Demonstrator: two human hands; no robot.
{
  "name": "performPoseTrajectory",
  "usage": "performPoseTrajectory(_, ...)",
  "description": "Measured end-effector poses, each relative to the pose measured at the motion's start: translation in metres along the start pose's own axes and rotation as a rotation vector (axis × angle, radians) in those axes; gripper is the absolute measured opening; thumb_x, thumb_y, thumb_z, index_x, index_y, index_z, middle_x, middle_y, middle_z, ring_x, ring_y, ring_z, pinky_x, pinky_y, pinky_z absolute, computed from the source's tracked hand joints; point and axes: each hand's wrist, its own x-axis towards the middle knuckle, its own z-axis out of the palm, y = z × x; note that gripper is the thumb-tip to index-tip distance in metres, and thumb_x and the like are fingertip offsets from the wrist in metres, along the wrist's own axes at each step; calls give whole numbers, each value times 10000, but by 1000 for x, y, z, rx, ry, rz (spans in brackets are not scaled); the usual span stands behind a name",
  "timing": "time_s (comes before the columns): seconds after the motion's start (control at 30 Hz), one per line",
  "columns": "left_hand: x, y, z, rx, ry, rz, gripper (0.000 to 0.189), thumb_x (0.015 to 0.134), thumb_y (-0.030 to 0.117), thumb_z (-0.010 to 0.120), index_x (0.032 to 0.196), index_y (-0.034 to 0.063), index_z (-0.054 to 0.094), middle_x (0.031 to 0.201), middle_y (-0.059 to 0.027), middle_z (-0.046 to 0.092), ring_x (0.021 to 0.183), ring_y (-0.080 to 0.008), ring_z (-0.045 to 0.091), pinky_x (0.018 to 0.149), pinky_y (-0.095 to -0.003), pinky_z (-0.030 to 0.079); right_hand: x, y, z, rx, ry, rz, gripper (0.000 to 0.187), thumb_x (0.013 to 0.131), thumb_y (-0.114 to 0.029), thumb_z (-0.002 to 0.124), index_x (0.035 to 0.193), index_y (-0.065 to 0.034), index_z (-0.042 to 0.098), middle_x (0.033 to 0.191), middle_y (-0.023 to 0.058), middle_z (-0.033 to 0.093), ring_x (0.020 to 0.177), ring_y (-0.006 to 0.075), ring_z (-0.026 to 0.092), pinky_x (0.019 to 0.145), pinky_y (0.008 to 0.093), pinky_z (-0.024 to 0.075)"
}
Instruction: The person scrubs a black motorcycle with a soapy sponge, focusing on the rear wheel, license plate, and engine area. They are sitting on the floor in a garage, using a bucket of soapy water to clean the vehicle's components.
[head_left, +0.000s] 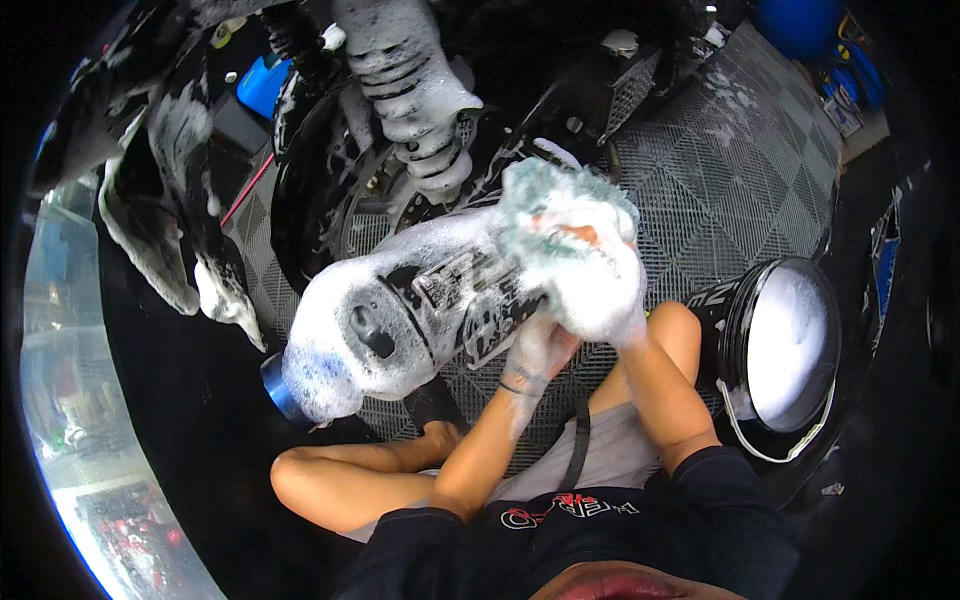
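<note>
A foam-covered motorcycle exhaust muffler (405, 289) with a blue end tip (281, 386) slants across the middle of the view. Printed labels on its side show through the suds. Thick lather coats my right hand (592, 247), which grips a green wash cloth (525, 195) at the muffler's upper right end. Just below, my left hand (550, 341) is at the underside of the muffler, near the cloth. Foam and the muffler hide its fingers, so its grip is unclear.
A black bucket (739, 300) of suds with a white handle stands to the right. Beyond the muffler are a foamy shock absorber (409, 90) and a wheel (360, 210). Soapy black bodywork (172, 180) hangs at left. Grated tiles (735, 172) cover the floor.
</note>
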Motion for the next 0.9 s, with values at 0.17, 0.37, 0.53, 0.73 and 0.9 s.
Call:
performPoseTrajectory(0.17,55,-16,8,210,125,83,350,877,154,566,1194,13,518,1176,-72,567,1033,-188,569,919,-372,469,-3,73,11,-78,201,-146,369,627,-240,667,931,-36,628,1009,147,641,934,337,603,834,384,489)
performPoseTrajectory(0.37,83,-44,12,495,237,36,354,945,297,521,1237,97,510,1170,-47,594,1065,-180,565,898,-345,431,-38,220,51,124,269,407,394,829,-266,608,1120,-1,603,1057,126,658,974,305,623,845,376,492)
performPoseTrajectory(0.53,105,-43,-32,-74,110,-39,342,962,299,434,1206,70,504,1200,-108,565,1118,-264,548,878,-394,474,-38,217,58,514,179,990,441,878,-332,596,1162,5,589,1094,90,642,992,227,599,874,349,472)
performPoseTrajectory(0.73,107,-34,-37,306,130,78,243,926,221,434,980,54,602,960,-92,644,917,-184,610,794,-330,496,-22,176,37,242,52,91,366,868,-199,568,1180,-7,577,1175,90,589,1085,186,547,973,278,393)
performPoseTrajectory(0.9,104,-33,-45,1067,121,421,219,907,177,511,905,9,652,898,-24,642,830,-97,544,742,-271,453,-38,162,48,792,157,570,403,812,-175,575,1173,5,558,1117,119,608,1038,231,577,940,307,425)
